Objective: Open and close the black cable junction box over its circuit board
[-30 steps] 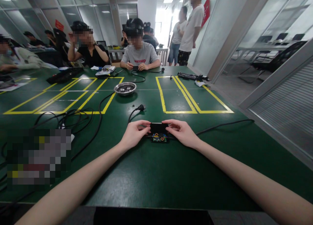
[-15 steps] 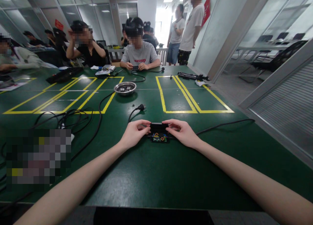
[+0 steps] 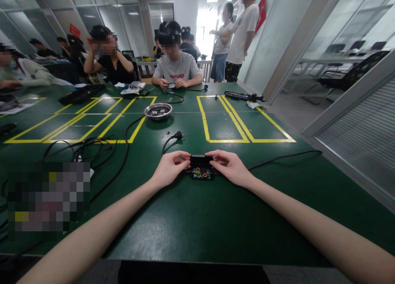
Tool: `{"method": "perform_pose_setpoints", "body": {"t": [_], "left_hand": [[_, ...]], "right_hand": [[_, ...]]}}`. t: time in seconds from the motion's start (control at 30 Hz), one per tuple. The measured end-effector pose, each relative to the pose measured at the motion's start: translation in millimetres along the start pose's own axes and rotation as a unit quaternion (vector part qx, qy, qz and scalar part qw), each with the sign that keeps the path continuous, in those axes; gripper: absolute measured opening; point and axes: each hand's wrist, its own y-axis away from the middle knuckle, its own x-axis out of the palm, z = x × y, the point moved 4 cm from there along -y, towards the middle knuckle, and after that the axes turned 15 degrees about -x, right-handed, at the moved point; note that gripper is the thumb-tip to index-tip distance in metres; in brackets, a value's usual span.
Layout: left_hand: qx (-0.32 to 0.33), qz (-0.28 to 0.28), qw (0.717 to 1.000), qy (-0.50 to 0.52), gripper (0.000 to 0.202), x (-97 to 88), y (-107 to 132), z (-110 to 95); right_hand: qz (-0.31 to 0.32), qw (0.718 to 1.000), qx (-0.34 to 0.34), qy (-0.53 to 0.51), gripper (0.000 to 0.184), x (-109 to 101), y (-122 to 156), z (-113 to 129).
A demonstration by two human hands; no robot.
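Observation:
Between my two hands is a black plastic cover [image 3: 201,159], apparently half of a power adapter's case. My left hand [image 3: 173,167] pinches its left end, and my right hand [image 3: 230,166] pinches its right end. Tilted up, the cover stands just behind an open circuit board [image 3: 201,173] with copper-coloured coils, which lies in a dark lower shell. I cannot tell whether cover and shell touch. A black cable [image 3: 285,157] runs off to the right from behind my right hand. Beyond my left hand lies a black power plug [image 3: 177,135] on its cord.
A metal bowl [image 3: 158,111] with small metal parts stands farther back on the green table [image 3: 185,234]. Tangled black cables [image 3: 92,150] and a blurred-out object [image 3: 49,197] lie at left. A small black tripod [image 3: 243,96] rests at the far right. Across the table sits a person [image 3: 177,70].
My hands and the cover have barely moved. In the background, a standing person has stretched an arm out to the left.

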Motion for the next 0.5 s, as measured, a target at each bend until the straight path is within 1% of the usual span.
{"method": "perform_pose_setpoints", "body": {"t": [0.17, 0.3, 0.43, 0.5], "left_hand": [[0.002, 0.0, 1.0, -0.004, 0.026, 0.6, 0.3, -0.7], [0.012, 0.007, 0.999, -0.031, 0.026, 1.8, 2.1, -3.0], [0.039, 0.051, 0.996, -0.055, 0.025, 0.0, 6.6, -7.8], [0.061, 0.078, 0.992, -0.075, 0.032, -2.1, 9.2, -10.9]], "right_hand": [[0.003, 1.0, 0.002, 0.002, 0.03, -0.7, 0.8, 1.5], [0.003, 1.0, -0.008, 0.0, 0.031, -1.2, 0.8, 4.3], [0.022, 1.0, -0.007, -0.005, 0.026, 0.0, 0.7, 6.9], [0.029, 0.999, -0.022, 0.005, 0.025, -0.2, 0.4, 9.5]]}}
